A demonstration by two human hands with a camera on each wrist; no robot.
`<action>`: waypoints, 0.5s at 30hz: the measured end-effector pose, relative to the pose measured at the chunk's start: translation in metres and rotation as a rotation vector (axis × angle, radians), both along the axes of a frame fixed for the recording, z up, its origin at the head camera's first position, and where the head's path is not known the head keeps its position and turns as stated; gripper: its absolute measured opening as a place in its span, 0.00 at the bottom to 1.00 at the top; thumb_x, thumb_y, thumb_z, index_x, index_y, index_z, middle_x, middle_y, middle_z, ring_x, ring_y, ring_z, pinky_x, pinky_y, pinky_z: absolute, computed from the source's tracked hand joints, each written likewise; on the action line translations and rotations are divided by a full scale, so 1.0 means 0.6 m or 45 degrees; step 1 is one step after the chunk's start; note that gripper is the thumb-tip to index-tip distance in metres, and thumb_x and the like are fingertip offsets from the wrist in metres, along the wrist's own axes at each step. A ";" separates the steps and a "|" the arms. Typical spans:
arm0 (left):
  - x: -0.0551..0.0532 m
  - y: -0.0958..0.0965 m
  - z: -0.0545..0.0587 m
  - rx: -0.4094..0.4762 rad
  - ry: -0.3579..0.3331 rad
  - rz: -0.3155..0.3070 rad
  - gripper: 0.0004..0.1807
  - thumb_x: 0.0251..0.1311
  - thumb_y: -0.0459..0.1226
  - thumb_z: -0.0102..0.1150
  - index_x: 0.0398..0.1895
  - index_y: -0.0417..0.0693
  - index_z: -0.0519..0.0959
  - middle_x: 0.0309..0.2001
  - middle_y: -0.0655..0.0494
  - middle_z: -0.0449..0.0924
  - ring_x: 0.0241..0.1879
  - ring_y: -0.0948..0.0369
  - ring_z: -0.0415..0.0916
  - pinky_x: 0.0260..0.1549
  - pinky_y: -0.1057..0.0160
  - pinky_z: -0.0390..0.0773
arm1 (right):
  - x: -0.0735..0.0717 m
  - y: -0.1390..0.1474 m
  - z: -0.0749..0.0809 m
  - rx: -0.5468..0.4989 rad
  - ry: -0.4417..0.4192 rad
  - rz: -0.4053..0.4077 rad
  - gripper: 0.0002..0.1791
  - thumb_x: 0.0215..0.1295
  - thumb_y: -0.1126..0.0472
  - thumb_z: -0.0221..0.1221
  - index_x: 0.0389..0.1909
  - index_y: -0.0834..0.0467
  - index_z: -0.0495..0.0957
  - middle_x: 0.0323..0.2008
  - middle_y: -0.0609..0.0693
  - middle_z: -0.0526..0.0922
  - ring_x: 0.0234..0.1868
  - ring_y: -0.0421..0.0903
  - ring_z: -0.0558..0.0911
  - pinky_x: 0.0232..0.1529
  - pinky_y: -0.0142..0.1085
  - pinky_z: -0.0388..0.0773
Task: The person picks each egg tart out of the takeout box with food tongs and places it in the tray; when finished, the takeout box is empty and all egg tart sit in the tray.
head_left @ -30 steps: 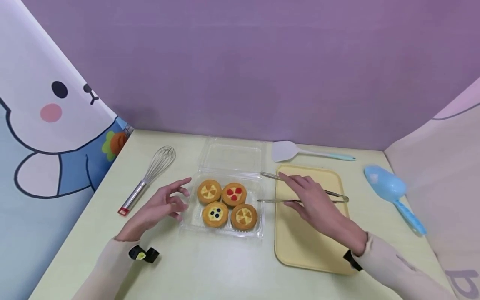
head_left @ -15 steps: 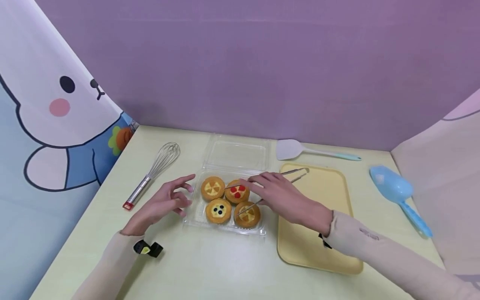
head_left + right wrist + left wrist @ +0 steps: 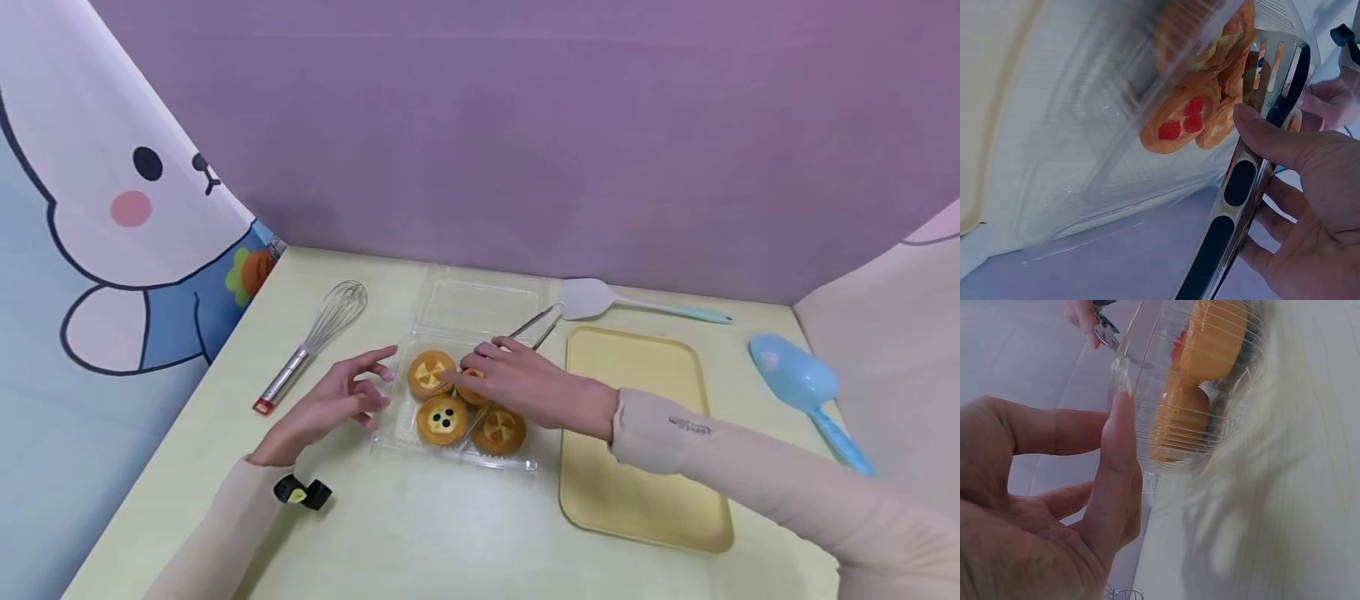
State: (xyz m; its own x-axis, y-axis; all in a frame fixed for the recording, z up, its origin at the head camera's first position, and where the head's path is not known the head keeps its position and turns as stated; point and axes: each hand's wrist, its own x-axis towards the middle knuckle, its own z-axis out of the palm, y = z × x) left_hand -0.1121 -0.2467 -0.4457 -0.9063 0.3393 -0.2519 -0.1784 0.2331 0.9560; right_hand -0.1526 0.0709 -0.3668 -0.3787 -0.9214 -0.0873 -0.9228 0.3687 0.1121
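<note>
My right hand holds metal tongs with black grip pads, reaching over a clear plastic clamshell box. Several round tarts sit in it: a blueberry tart, a red-topped tart mostly covered by my hand in the head view, and two with orange wedges, one at the back left and one at the front right. The tongs' two tips come down spread on either side of the blueberry tart's right part. My left hand has loosely bent fingers, fingertips right at the box's left rim.
The box's lid lies folded back behind it. A yellow tray is to the right, with a spatula behind it and a blue scoop at far right. A whisk lies on the left.
My right hand has carried the tongs leftward from above the yellow tray to over the tarts, turning their handle end toward the back. The left hand stays by the box.
</note>
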 end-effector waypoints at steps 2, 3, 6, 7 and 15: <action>0.000 0.000 0.000 -0.011 0.000 -0.006 0.46 0.59 0.21 0.51 0.83 0.41 0.52 0.61 0.33 0.63 0.39 0.53 0.81 0.28 0.61 0.89 | -0.002 -0.008 -0.001 0.039 0.022 0.024 0.37 0.73 0.69 0.59 0.79 0.44 0.64 0.64 0.47 0.79 0.64 0.48 0.76 0.74 0.49 0.71; -0.001 0.001 -0.001 -0.018 -0.003 -0.005 0.46 0.59 0.21 0.51 0.83 0.42 0.53 0.61 0.33 0.63 0.39 0.53 0.81 0.28 0.61 0.89 | -0.003 -0.011 -0.002 0.054 0.037 0.036 0.37 0.73 0.69 0.60 0.79 0.44 0.65 0.64 0.47 0.79 0.65 0.47 0.76 0.75 0.49 0.71; -0.001 0.001 0.000 -0.028 -0.006 -0.004 0.46 0.59 0.21 0.51 0.83 0.42 0.52 0.60 0.34 0.64 0.40 0.52 0.82 0.28 0.61 0.90 | -0.007 -0.021 -0.005 0.085 0.095 0.085 0.37 0.72 0.69 0.60 0.78 0.44 0.65 0.65 0.46 0.79 0.66 0.47 0.76 0.75 0.48 0.71; -0.002 0.001 0.001 -0.028 -0.008 -0.001 0.46 0.59 0.21 0.50 0.83 0.42 0.52 0.60 0.35 0.64 0.40 0.52 0.81 0.29 0.60 0.90 | -0.008 -0.024 -0.006 0.091 0.120 0.102 0.36 0.72 0.69 0.60 0.78 0.43 0.66 0.64 0.46 0.79 0.65 0.46 0.76 0.74 0.47 0.71; -0.001 0.002 0.004 -0.038 -0.017 0.003 0.47 0.58 0.20 0.50 0.84 0.43 0.53 0.61 0.33 0.63 0.42 0.50 0.81 0.29 0.61 0.90 | -0.012 -0.044 -0.018 0.145 0.189 0.150 0.33 0.75 0.66 0.58 0.76 0.41 0.68 0.63 0.43 0.80 0.61 0.45 0.76 0.69 0.44 0.74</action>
State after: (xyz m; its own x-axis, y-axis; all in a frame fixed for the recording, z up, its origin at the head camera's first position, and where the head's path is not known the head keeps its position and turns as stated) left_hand -0.1127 -0.2454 -0.4434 -0.9035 0.3296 -0.2738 -0.1916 0.2609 0.9462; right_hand -0.1599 0.0443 -0.3774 -0.2852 -0.9475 -0.1446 -0.9291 0.2362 0.2845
